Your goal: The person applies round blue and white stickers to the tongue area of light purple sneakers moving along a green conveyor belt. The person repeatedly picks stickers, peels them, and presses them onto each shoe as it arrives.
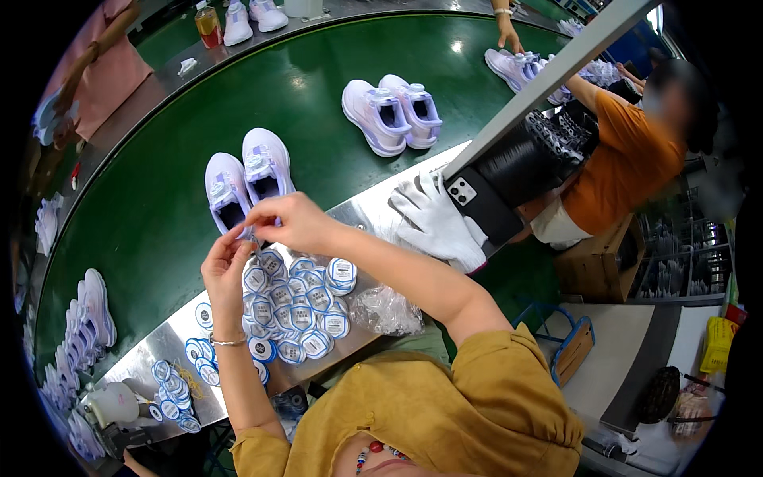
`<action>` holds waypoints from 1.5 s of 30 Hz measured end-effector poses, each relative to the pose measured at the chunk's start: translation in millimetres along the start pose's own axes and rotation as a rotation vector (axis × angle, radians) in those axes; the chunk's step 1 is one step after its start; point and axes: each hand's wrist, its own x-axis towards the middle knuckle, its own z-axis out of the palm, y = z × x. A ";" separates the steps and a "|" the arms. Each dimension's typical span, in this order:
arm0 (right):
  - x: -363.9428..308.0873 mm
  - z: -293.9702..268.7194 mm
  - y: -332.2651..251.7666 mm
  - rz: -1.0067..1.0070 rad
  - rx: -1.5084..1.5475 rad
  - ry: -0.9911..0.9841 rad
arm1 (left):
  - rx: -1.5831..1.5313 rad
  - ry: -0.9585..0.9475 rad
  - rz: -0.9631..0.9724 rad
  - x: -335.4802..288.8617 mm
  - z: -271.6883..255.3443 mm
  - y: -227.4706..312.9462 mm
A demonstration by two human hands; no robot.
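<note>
head: both hands point(262, 238) pinch tag point(256, 248) by shoes point(246, 179)

A single head-worn fisheye view looks steeply down from close above, facing the green conveyor belt point(159, 199) curving across the upper left; the wearer's chest fills the bottom centre.

A glossy green belt point(318, 71) is seen beside a brushed metal table point(159, 350); paper tags point(298, 306), cloth gloves point(437, 222) and crinkled clear plastic point(388, 310) are laid there.

Left hand point(226, 266) raised palm-up, fingers curled, right hand point(288, 222) just beside it, fingertips pinched, forearms converging above the counter point(373, 208)
</note>
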 end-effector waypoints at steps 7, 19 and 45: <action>-96.9 -118.9 -23.3 0.313 -0.396 0.200 | 0.219 0.192 0.183 -19.0 -13.4 -16.6; -135.7 -104.5 31.0 0.713 -0.928 0.265 | 0.760 -0.285 0.691 -88.6 162.0 -22.5; -25.5 -4.2 38.0 0.157 0.001 -0.023 | 1.104 0.405 0.328 -18.9 20.8 -19.3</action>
